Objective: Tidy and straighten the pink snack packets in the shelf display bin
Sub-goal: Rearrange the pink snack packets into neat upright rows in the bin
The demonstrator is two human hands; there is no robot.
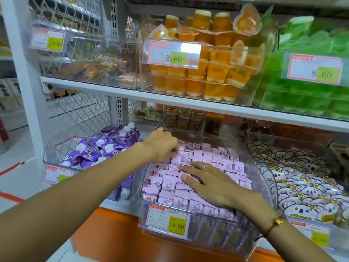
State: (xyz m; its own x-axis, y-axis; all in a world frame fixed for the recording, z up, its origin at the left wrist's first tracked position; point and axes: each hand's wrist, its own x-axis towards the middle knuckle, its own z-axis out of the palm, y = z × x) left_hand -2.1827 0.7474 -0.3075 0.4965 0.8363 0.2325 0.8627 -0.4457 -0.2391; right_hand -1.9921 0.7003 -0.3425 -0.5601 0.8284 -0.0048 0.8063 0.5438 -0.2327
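The snack packets point(198, 167) in the clear bin point(264, 167) are light pink with small dark print, and a few at the left edge show red and white. The price tag point(168, 219) on the bin is white with a red border and a yellow patch. The packs point(105, 148) in the next bin are purple with white caps. On the other side, the bags point(302, 178) are white with koala faces and yellow flowers. Above, the jelly cups point(207, 72) are orange and the other cups point(311, 44) are green. The shelf point(170, 99) is white. The ledge point(113, 233) below is orange. A red string with a gold bead point(274, 224) circles one wrist.
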